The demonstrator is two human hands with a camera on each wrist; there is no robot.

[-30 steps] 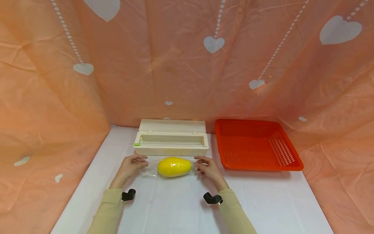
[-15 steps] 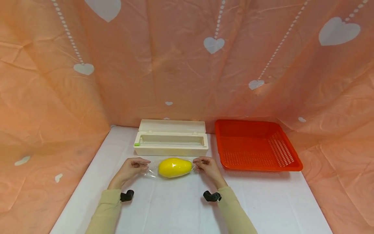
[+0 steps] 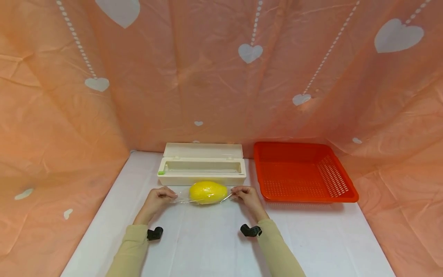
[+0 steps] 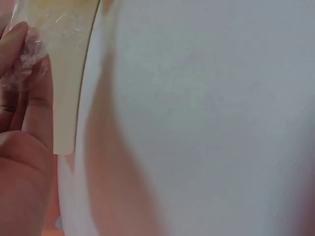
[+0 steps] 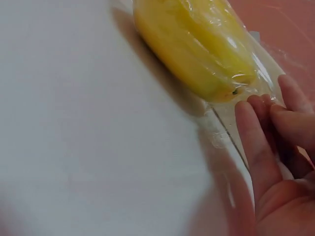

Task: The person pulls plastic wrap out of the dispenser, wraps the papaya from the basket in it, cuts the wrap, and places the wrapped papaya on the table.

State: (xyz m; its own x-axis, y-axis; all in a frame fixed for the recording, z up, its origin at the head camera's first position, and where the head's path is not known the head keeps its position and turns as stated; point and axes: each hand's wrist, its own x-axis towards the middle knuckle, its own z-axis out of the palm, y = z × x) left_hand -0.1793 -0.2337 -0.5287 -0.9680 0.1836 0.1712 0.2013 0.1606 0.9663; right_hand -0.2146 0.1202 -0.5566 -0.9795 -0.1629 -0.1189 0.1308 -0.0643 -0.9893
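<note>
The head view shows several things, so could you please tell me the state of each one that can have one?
Cream box: open, its lid tipped back
Green tab: at the box's left end
Yellow fruit: covered in clear film
Clear film: crumpled at both ends
Red basket: upright, top uncovered
Left hand: pinching the film's left end
Right hand: pinching its right end
</note>
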